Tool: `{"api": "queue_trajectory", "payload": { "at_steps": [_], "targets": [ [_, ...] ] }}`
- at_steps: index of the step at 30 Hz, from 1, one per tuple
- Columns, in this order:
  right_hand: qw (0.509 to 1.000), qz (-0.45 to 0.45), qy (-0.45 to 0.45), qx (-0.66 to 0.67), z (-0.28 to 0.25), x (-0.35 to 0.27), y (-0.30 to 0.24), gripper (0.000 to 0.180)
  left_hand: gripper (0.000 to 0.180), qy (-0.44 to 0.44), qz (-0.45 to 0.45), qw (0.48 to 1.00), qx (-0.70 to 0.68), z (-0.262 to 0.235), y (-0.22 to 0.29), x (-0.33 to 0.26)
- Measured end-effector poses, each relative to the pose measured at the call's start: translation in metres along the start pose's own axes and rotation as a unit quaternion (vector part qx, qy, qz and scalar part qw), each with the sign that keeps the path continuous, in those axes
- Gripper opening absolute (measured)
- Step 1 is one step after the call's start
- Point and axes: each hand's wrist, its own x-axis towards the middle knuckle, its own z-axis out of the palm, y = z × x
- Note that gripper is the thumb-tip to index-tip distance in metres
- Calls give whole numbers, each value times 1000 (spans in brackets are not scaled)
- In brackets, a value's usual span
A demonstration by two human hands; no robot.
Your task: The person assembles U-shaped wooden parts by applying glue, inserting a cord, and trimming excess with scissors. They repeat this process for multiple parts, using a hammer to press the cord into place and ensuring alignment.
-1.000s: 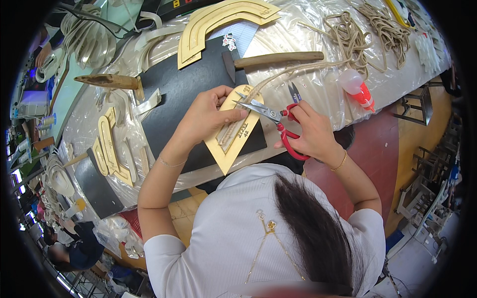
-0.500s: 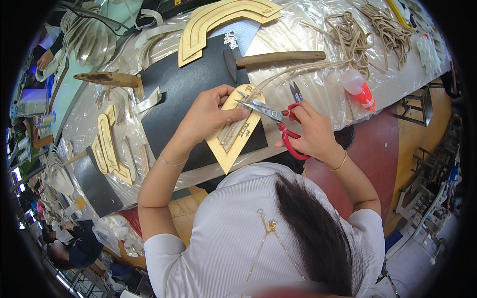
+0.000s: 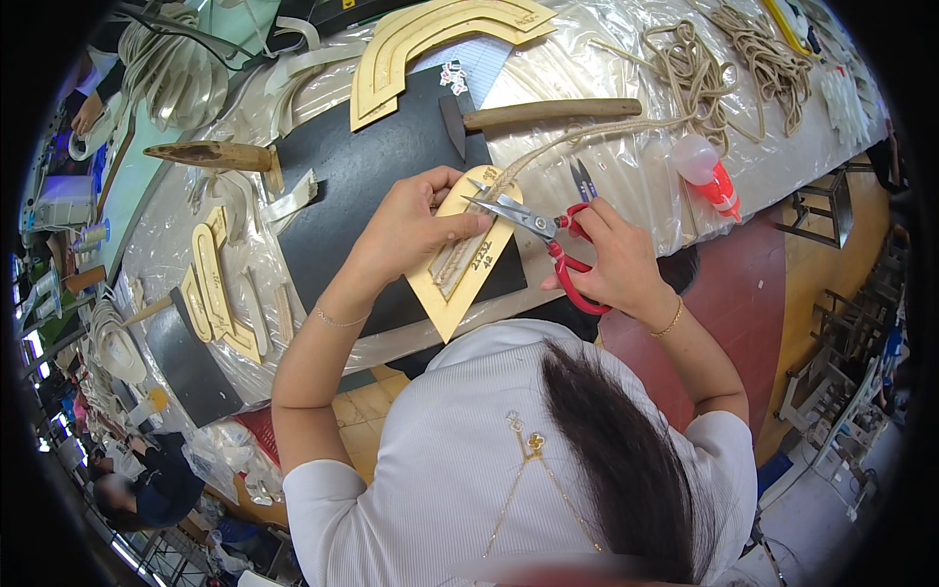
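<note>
My left hand (image 3: 416,227) is closed on a yellow pointed template (image 3: 465,282), its thumb pressed on the face near a slot. A beige cord (image 3: 548,149) lies along that slot and runs off the template's rounded far end toward the upper right. In my right hand (image 3: 616,259) is a pair of red-handled scissors (image 3: 533,220), fingers through the loops. The blades are parted and reach over the template beside the cord, close to my left thumb. Small dark-handled snips (image 3: 583,182) point out beyond my right hand; whether its fingers touch them I cannot tell.
A black board (image 3: 342,196) lies under the template. A hammer (image 3: 548,115) rests across its far edge. Farther off are a curved yellow template (image 3: 377,73), tangled cord (image 3: 685,73) and a red-and-clear squeeze bottle (image 3: 709,176). More yellow templates (image 3: 207,274) lie at the left.
</note>
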Motion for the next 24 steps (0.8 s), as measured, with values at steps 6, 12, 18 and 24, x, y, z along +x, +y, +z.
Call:
{"api": "queue_trajectory", "payload": {
  "at_steps": [6, 12, 18, 24],
  "targets": [
    [1000, 1, 1, 8, 0, 1, -1, 67, 40, -4, 19, 1000, 3, 1, -2, -1],
    [1000, 19, -10, -8, -5, -2, 3, 69, 38, -3, -2, 1000, 11, -5, -7, 0],
    [993, 71, 24, -95, -22, -22, 52, 59, 36, 7, -33, 998, 47, -33, -24, -8],
    [983, 83, 29, -163, -35, -38, 87, 49, 34, 19, 43, 991, 124, -32, -59, 1]
  ]
}}
